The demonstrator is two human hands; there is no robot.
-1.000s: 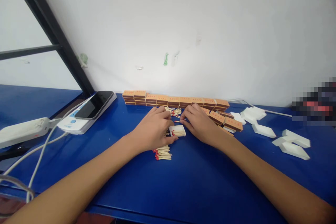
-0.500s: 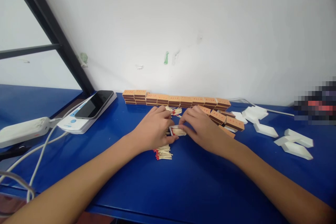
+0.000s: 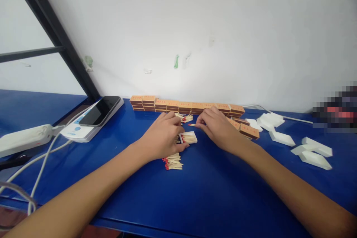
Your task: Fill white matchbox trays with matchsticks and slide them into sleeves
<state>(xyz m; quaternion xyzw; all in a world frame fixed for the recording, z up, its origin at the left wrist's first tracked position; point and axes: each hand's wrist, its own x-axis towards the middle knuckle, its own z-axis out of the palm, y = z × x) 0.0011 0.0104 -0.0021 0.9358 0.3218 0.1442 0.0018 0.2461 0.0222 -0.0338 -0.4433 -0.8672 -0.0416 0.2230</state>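
Note:
My left hand grips the left end of a small white matchbox tray, which lies on the blue table. Several red-headed matches fill part of that tray. Between the thumb and fingertips of my right hand is a single match, its red head pointing left, up and to the right of the tray. A loose pile of matches lies just below my left hand. Another pile of matches sits beyond the fingers, and a few more are partly hidden under my left hand.
Stacked matchboxes form a row along the wall. More matchboxes lie loosely beside my right wrist, with white trays scattered farther right. A phone rests on a white device at left, near a power strip and cables.
My right hand has moved up and away from the tray and now holds one match apart from it. My left hand stays on the tray.

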